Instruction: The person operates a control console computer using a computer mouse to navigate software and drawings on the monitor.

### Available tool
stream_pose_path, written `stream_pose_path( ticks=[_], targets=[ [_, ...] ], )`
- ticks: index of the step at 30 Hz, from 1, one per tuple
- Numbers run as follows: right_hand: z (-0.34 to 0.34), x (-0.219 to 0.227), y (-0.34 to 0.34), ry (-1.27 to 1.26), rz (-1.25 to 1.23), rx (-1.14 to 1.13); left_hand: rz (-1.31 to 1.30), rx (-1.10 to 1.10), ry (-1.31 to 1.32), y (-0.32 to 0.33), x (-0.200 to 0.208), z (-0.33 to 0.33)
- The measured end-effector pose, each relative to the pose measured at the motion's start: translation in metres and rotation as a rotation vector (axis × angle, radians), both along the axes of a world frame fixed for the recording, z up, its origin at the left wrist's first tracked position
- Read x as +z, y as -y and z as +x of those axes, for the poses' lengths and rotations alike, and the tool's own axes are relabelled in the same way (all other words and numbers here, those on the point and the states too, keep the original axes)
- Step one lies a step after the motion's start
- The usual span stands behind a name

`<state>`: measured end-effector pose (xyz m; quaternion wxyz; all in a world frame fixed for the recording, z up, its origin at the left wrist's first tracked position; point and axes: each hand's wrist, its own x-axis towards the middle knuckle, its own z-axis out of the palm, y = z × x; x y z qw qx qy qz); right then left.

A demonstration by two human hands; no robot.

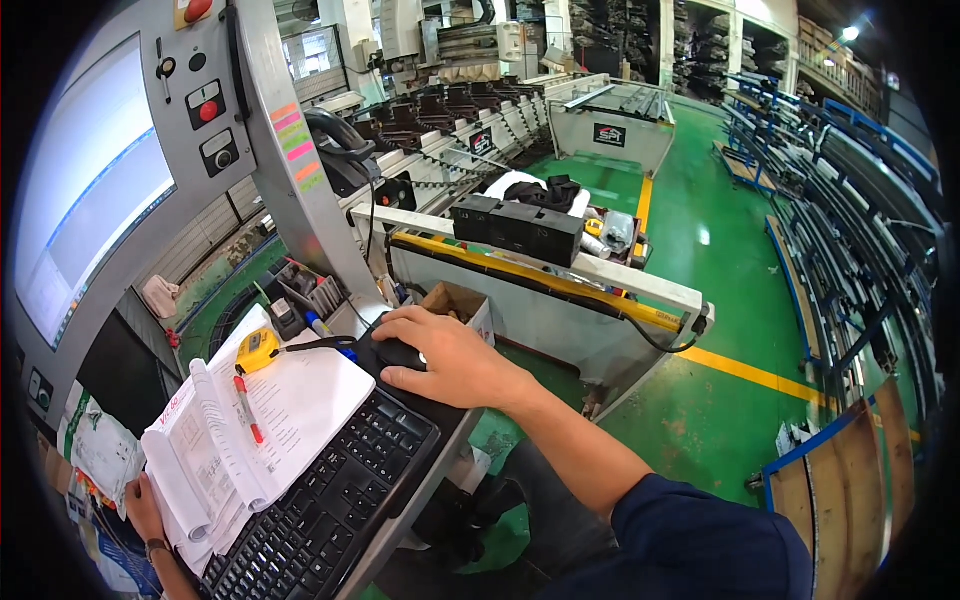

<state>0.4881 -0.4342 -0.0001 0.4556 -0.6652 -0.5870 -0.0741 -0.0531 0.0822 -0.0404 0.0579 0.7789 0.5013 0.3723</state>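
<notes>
My right hand point(440, 355) lies over a black computer mouse point(398, 354), its fingers curved round it, at the far right end of the narrow desk. My left hand point(144, 508) is beside the left edge of a stack of papers point(315, 395); its fingers are mostly hidden there. The top sheets are curled back into rolls. On the papers rest a red and white marker point(247, 410) and a yellow tape measure point(258, 350) with a black strap. A black keyboard point(320, 500) runs along the desk's near edge. Neither hand touches the keyboard.
A lit monitor point(90, 190) in a grey panel with red buttons point(209, 110) stands at the left. Beyond the desk, a machine rail point(540, 275) carries a black block point(517, 228). Racks of long metal profiles point(850, 240) line the right, with a wooden board point(840, 490) nearer.
</notes>
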Motion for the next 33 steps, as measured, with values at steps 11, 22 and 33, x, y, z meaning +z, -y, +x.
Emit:
stream_pose_path(
  ticks=[11,22,33],
  targets=[
    [-0.0001,0.0013,-0.0003,0.002,-0.005,0.003,-0.052,0.028,-0.008,0.0019,0.0018,0.0009],
    [-0.0007,0.0021,0.0001,-0.021,-0.023,0.005,-0.035,-0.004,-0.015,-0.002,-0.0001,-0.0018],
    [-0.0027,0.0046,0.0019,-0.062,-0.044,0.008,-0.034,-0.04,-0.001,-0.0009,0.0007,-0.0009]
  ],
)
